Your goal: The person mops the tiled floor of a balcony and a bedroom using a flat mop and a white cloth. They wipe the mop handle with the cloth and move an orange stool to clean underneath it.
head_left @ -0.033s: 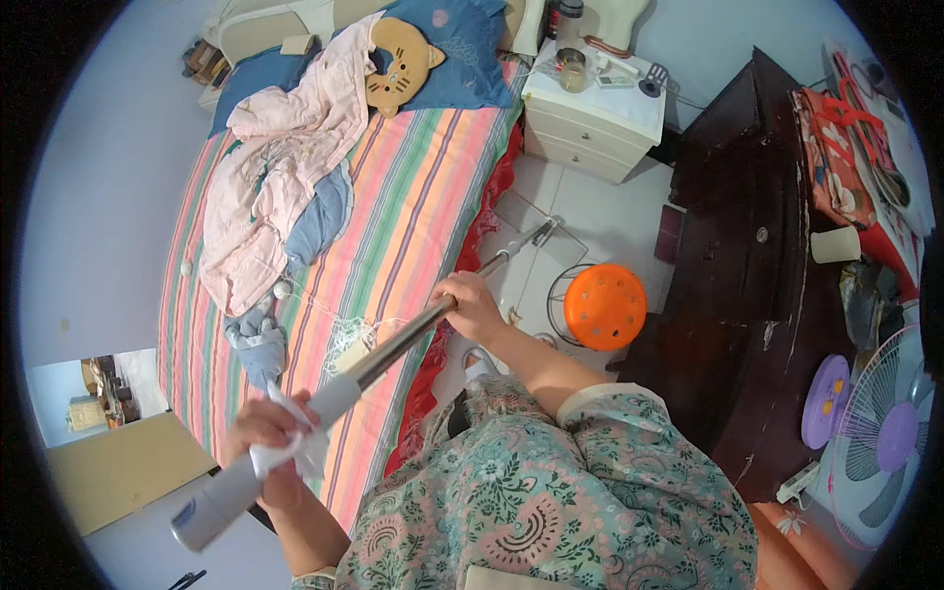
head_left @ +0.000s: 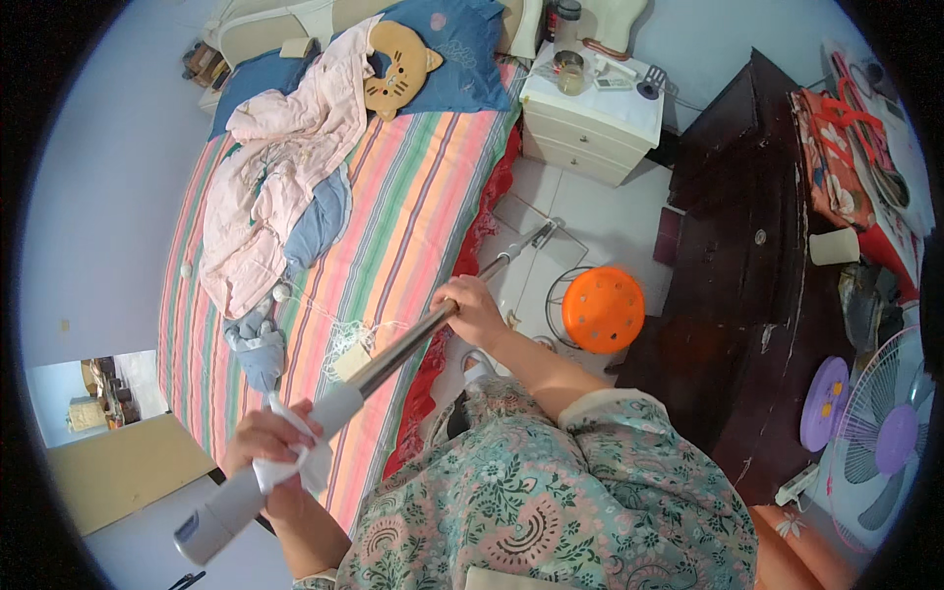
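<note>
I hold a long metal pole (head_left: 403, 346) with a grey handle end (head_left: 211, 526); it slants from lower left to the tiled floor beside the bed, and its far tip (head_left: 541, 236) rests there. My left hand (head_left: 264, 444) presses a white cloth (head_left: 295, 462) around the grey handle part. Further up, my right hand (head_left: 474, 310) grips the bare metal shaft, over the bed's edge.
A bed with a striped sheet (head_left: 413, 197) carries pink clothes (head_left: 280, 187), a blue pillow and a cat-shaped cushion (head_left: 398, 57). A white nightstand (head_left: 590, 128), an orange stool (head_left: 602, 310), a dark wooden cabinet (head_left: 747, 265) and a fan (head_left: 890, 442) stand to the right.
</note>
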### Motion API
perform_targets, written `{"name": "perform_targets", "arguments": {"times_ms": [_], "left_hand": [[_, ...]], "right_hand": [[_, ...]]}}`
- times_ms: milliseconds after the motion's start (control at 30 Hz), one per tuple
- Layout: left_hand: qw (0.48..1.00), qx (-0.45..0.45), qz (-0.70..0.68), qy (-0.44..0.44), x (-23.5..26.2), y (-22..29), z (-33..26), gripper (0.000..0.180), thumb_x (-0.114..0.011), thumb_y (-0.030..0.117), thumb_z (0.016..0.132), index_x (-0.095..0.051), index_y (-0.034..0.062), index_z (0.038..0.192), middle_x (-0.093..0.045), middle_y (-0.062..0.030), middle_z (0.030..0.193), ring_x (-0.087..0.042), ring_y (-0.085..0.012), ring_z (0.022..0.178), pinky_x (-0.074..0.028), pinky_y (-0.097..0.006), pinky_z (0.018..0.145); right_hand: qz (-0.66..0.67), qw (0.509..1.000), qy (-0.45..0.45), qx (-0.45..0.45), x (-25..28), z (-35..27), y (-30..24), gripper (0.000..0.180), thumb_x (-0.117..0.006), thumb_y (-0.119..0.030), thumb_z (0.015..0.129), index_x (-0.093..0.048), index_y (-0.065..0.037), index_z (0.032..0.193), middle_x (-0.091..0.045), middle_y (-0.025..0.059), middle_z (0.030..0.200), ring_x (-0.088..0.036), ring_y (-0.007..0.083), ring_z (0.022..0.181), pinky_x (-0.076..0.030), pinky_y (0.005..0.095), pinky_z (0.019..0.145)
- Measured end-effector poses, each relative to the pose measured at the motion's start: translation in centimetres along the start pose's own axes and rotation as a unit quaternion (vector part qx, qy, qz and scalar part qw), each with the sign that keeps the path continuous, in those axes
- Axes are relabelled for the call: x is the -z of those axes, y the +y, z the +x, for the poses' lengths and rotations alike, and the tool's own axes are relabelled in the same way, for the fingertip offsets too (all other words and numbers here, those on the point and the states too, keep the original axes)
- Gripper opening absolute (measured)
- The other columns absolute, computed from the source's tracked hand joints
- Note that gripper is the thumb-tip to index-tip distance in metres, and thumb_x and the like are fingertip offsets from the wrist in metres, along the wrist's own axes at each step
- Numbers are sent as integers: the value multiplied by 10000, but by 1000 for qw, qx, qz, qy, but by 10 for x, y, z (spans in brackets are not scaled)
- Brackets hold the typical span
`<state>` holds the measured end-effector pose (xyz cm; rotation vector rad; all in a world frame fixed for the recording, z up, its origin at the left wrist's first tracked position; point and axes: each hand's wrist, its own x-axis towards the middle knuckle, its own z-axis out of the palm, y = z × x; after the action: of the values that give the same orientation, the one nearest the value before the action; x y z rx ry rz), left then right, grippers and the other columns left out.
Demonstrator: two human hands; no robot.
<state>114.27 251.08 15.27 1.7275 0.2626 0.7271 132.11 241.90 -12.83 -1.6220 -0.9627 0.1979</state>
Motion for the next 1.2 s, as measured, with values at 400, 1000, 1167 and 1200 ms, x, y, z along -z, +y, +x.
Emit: {"name": "perform_targets", "arguments": {"times_ms": [400,1000,1167,1200], "left_hand": [[994,65,66,52,-82,-87,-2,191,-630,175,781,-517,21,787,-568,-108,797,-584,-247,780,-470,-383,770],[906,219,193,308,-40,109,-154,302,-617,285,735,-460,31,774,-465,-90,778,-494,-180,759,-440,-386,787],[882,206,223,361,-62,118,-162,299,-630,282,709,-448,47,750,-473,-87,759,-506,-185,736,-460,-370,724],[880,194,229,368,-65,119,-160,304,-634,284,705,-447,49,750,-473,-86,758,-508,-186,728,-462,-370,712]], "right_hand": [[-81,995,-42,-27,81,27,131,217,-701,-141,605,-581,-105,783,-602,67,767,-553,291,795,-381,366,727],[32,908,-415,-41,-11,-98,-31,215,-688,-286,637,-572,-132,731,-577,57,782,-520,281,883,-259,543,952],[55,910,-409,-34,1,-105,-39,183,-654,-231,662,-522,-130,739,-532,34,782,-509,257,874,-258,506,957],[61,915,-397,-32,3,-104,-39,174,-649,-223,665,-522,-131,738,-530,32,778,-509,254,874,-260,504,956]]}}
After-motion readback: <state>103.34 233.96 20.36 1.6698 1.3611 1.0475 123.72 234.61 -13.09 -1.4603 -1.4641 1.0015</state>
